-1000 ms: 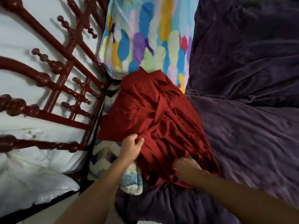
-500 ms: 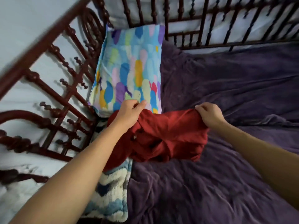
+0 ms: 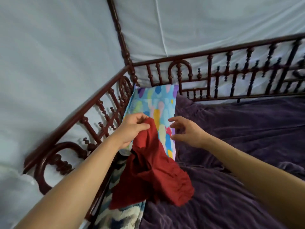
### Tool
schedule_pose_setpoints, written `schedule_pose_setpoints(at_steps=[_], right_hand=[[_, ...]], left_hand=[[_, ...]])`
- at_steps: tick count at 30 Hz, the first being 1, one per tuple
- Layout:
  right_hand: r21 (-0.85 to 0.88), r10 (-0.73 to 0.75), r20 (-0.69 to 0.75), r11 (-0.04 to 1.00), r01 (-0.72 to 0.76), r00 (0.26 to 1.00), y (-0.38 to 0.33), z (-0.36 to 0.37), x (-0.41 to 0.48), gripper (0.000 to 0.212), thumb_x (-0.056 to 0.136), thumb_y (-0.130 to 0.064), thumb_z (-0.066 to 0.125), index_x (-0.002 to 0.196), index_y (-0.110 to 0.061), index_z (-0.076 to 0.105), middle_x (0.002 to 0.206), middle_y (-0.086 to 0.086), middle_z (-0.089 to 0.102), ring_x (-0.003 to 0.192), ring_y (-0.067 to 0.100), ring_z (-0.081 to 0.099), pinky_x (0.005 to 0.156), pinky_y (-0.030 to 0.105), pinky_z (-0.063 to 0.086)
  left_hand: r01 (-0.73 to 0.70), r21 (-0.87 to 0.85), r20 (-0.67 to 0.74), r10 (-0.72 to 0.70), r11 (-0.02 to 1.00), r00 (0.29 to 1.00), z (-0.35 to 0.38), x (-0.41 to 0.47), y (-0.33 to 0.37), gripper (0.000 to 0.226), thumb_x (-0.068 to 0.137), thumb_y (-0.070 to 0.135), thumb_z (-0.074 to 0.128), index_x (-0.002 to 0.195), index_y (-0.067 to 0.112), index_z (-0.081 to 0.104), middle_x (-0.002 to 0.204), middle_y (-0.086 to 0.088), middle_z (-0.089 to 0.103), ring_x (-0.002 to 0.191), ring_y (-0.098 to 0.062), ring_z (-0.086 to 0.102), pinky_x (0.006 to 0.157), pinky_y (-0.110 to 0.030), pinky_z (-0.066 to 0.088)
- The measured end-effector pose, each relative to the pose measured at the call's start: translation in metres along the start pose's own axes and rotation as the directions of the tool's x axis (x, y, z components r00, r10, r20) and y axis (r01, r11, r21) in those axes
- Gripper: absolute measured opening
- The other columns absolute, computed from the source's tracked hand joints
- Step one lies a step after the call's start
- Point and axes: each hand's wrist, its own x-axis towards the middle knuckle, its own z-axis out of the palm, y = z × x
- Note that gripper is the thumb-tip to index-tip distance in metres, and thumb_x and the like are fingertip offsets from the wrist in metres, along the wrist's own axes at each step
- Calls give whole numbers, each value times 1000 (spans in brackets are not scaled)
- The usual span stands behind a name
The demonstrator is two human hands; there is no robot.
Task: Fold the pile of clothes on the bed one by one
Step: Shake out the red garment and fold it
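Head view: red garment [image 3: 153,172] held up in our left hand [image 3: 132,128].
Our left hand pinches the garment's top edge between thumb and curled fingers. The cloth hangs crumpled, its lower end resting on the purple blanket [image 3: 231,187] and on a blue-and-white zigzag cloth [image 3: 122,215] at near left. Our right hand [image 3: 186,131] hovers just right of the garment, fingers spread wide, holding nothing. A multicoloured pillow [image 3: 158,103] lies behind, in the far corner by the dark red bed rail [image 3: 231,76].

garment [image 3: 153,171]: was plain red
pillow [image 3: 155,103]: had bright multicoloured blotches
blanket [image 3: 231,162]: was deep purple
throw [image 3: 122,215]: had blue-and-white zigzags
railing [image 3: 209,75]: was reddish-brown
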Motion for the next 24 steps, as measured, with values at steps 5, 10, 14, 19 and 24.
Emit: schedule_pose_setpoints(at_steps=[5, 10, 14, 19, 24], right_hand=[[41, 112, 273, 991, -128, 955, -25, 40, -14, 32, 76, -18, 81, 105, -11, 69, 97, -3, 68, 86, 8, 60, 89, 36, 53], [306, 133, 2, 944, -127, 991, -36, 35, -38, 18, 87, 1, 64, 76, -12, 66, 70, -8, 63, 69, 5, 55, 70, 24, 48], [369, 75, -45, 928, -53, 996, -67, 10, -56, 35, 89, 9, 52, 81, -18, 73, 83, -6, 74, 80, 3, 66, 71, 15, 51], [579, 179, -255, 815, 1, 950, -89, -19, -82, 38, 93, 0, 51, 80, -22, 79, 88, 0, 76, 84, 9, 69, 73, 22, 55], [838, 432, -394, 531, 125, 811, -91, -71, -127, 23, 80, -17, 66, 102, -15, 73, 103, 10, 74, 93, 22, 71, 73, 33, 59]], left_hand=[[-165, -30, 120, 168, 986, 978, -6, -15, 36, 24, 82, -13, 61, 85, 10, 64, 75, 5, 67, 72, -3, 62, 72, -14, 50], [-62, -108, -33, 59, 992, 998, -47, -19, -2, 34, 83, -13, 58, 103, 13, 60, 101, -6, 69, 95, -19, 63, 77, -27, 52], [212, 88, 97, -220, 973, 971, -22, -36, -81, 75, 72, 3, 80, 136, 19, 44, 126, -2, 53, 122, -18, 49, 103, -33, 43], [214, -113, 216, -186, 970, 959, 25, -35, -93, 23, 85, -1, 64, 105, 8, 72, 89, 1, 75, 83, -11, 70, 69, -16, 52], [214, -336, 180, -161, 917, 970, 30, -14, -28, 25, 84, -5, 49, 104, 1, 64, 97, -19, 69, 89, -30, 65, 91, -43, 49]])
